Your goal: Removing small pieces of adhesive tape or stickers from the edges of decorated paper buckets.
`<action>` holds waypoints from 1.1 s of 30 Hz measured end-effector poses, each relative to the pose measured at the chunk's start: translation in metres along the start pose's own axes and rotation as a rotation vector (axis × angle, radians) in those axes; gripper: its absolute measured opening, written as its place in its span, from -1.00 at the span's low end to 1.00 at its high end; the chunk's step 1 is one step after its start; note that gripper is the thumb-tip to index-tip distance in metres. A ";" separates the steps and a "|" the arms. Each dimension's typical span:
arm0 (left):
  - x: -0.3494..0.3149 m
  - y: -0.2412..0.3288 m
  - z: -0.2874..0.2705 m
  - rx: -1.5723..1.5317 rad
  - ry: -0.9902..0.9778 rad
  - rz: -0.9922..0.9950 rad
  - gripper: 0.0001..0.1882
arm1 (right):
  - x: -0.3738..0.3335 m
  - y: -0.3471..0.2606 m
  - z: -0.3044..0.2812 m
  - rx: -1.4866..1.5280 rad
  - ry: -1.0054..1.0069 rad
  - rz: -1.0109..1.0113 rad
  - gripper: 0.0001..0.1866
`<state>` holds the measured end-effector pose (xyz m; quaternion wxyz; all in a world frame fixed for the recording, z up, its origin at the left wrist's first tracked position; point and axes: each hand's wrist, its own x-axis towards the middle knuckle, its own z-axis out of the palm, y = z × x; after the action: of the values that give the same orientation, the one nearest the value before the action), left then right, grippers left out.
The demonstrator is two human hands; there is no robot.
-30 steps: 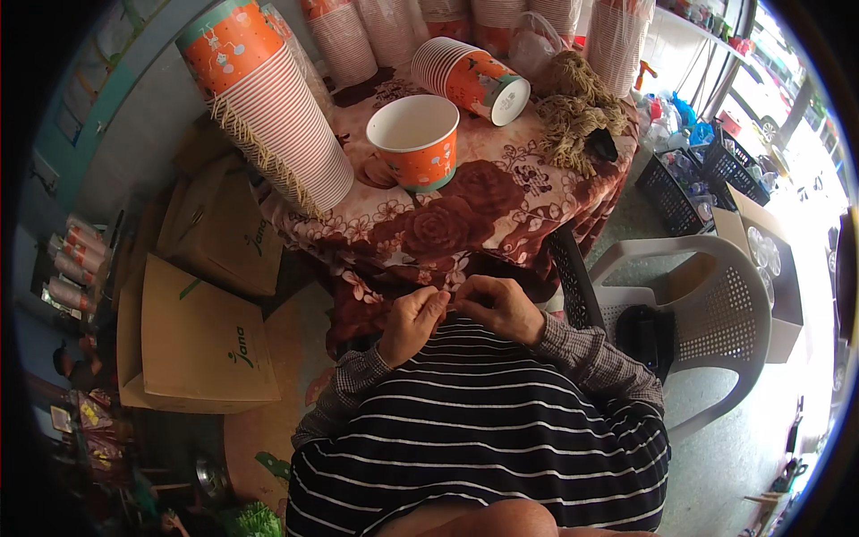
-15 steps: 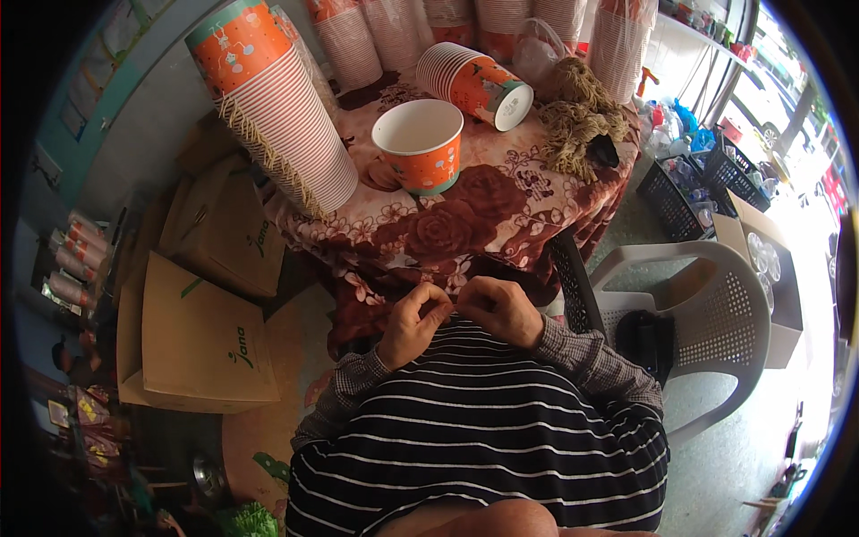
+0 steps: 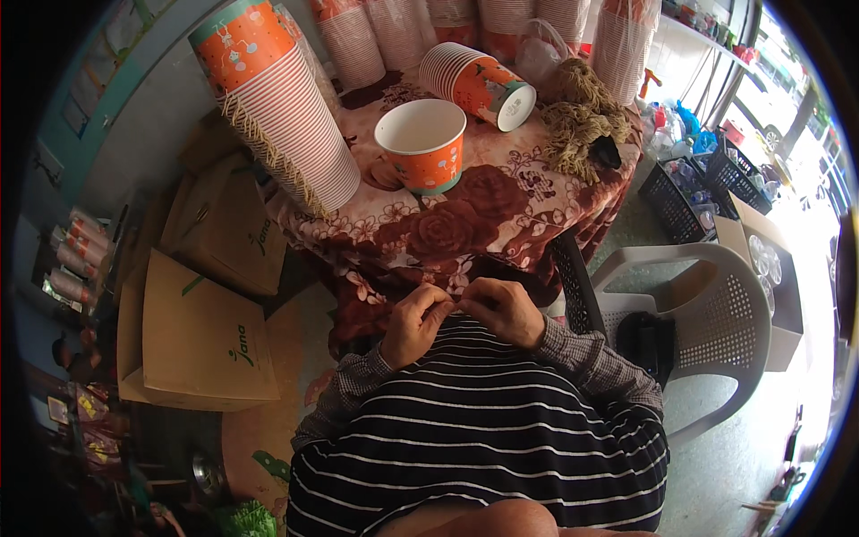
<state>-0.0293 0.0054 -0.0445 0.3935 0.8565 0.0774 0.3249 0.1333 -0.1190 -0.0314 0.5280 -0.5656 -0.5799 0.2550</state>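
Observation:
My left hand (image 3: pixel 417 324) and my right hand (image 3: pixel 503 311) meet fingertip to fingertip just in front of the table's near edge. Both are pinched closed; whatever lies between the fingers is too small or hidden to name. Beyond them, an orange paper tub (image 3: pixel 420 148) with a white inside stands upright on the flowered tablecloth (image 3: pixel 447 228). Behind it a short stack of orange tubs (image 3: pixel 474 87) lies on its side. A tall leaning stack of tubs (image 3: pixel 291 130) with tan fringe hanging along it rises at the left. A bundle of tan yarn (image 3: pixel 582 130) rests at the table's right.
Plastic-wrapped tub stacks (image 3: pixel 394 36) line the table's back. Cardboard boxes (image 3: pixel 201 336) stand on the floor at left. A grey plastic chair (image 3: pixel 716 331) is close by my right side, with black crates (image 3: pixel 676 201) and an open carton (image 3: pixel 783 295) farther right.
My hands stay pinched together; the right fingers have shifted slightly, and the fingertips now sit a little closer. Nothing on the table has moved.

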 end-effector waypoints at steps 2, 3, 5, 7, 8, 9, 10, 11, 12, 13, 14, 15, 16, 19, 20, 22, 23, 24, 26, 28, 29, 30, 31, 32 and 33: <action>0.001 0.001 -0.001 0.036 0.004 0.038 -0.92 | 0.000 0.001 0.000 -0.002 -0.005 0.016 -0.89; 0.000 0.001 -0.001 0.059 0.000 0.056 -0.91 | 0.000 0.001 0.000 -0.002 -0.004 0.016 -0.89; 0.001 0.000 -0.001 0.082 -0.005 0.075 -0.90 | 0.000 0.001 -0.001 -0.030 -0.016 -0.015 -0.88; 0.002 -0.002 0.000 0.125 0.022 0.134 -0.87 | 0.000 0.003 0.001 -0.011 -0.011 -0.030 -0.88; 0.001 -0.001 0.000 0.125 0.022 0.135 -0.87 | 0.000 0.003 0.002 0.007 -0.007 -0.044 -0.87; 0.001 0.000 0.000 0.108 0.026 0.101 -0.84 | 0.000 0.000 0.001 0.007 -0.007 -0.045 -0.87; 0.001 0.001 -0.001 0.091 0.031 0.067 -0.82 | 0.000 -0.006 -0.001 -0.020 -0.019 -0.007 -0.86; 0.000 0.002 -0.001 0.093 0.033 0.067 -0.82 | 0.000 -0.009 -0.002 -0.047 -0.030 0.031 -0.85; 0.000 0.002 -0.001 0.095 0.034 0.081 -0.81 | 0.000 -0.007 -0.002 -0.047 -0.031 0.029 -0.85; 0.001 0.003 -0.001 0.097 0.033 0.097 -0.80 | -0.001 -0.002 -0.001 -0.070 0.004 -0.056 -0.86; 0.001 0.004 -0.002 0.098 0.033 0.099 -0.80 | -0.001 0.001 0.000 -0.092 0.039 -0.142 -0.87; 0.002 0.006 -0.002 0.108 0.036 0.115 -0.80 | -0.001 0.003 0.001 -0.093 0.041 -0.145 -0.87; 0.002 0.006 -0.003 0.118 0.041 0.130 -0.79 | 0.000 0.005 0.001 -0.121 0.057 -0.193 -0.88; 0.002 0.005 -0.003 0.161 0.050 0.169 -0.81 | 0.000 0.002 0.000 -0.167 0.071 -0.229 -0.89; 0.002 0.004 -0.004 0.161 0.050 0.171 -0.81 | -0.001 0.001 0.000 -0.185 0.068 -0.214 -0.90; 0.003 0.002 -0.007 0.280 0.046 0.231 -0.84 | -0.001 0.004 -0.001 -0.188 0.089 -0.201 -0.90; 0.003 0.001 -0.009 0.280 0.046 0.229 -0.84 | -0.001 0.006 -0.001 -0.190 0.109 -0.186 -0.90; 0.003 -0.001 -0.010 0.282 0.044 0.225 -0.85 | 0.000 0.006 -0.003 -0.189 0.107 -0.184 -0.90; 0.003 -0.002 -0.011 0.284 0.041 0.222 -0.85 | 0.000 0.002 -0.005 -0.159 0.092 -0.108 -0.89; 0.005 0.000 -0.012 0.184 0.075 0.174 -0.84 | 0.000 0.002 -0.005 -0.147 0.091 -0.093 -0.89; 0.007 0.003 -0.012 0.184 0.074 0.174 -0.84 | 0.000 0.002 -0.005 -0.136 0.089 -0.079 -0.88; 0.010 0.007 -0.013 0.114 0.082 0.115 -0.83 | -0.001 0.001 -0.005 -0.135 0.091 -0.078 -0.88; 0.013 0.009 -0.013 0.044 0.091 0.057 -0.79 | -0.001 -0.001 -0.005 -0.143 0.083 -0.085 -0.88; 0.014 0.009 -0.013 0.044 0.089 0.059 -0.79 | -0.001 -0.001 -0.006 -0.151 0.075 -0.091 -0.88; 0.015 0.008 -0.013 0.075 0.025 0.094 -0.75 | -0.001 -0.001 -0.006 -0.152 0.077 -0.090 -0.88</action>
<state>-0.0270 0.0138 -0.0249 0.3445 0.8692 0.0542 0.3505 0.1380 -0.1218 -0.0290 0.5165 -0.5866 -0.6017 0.1643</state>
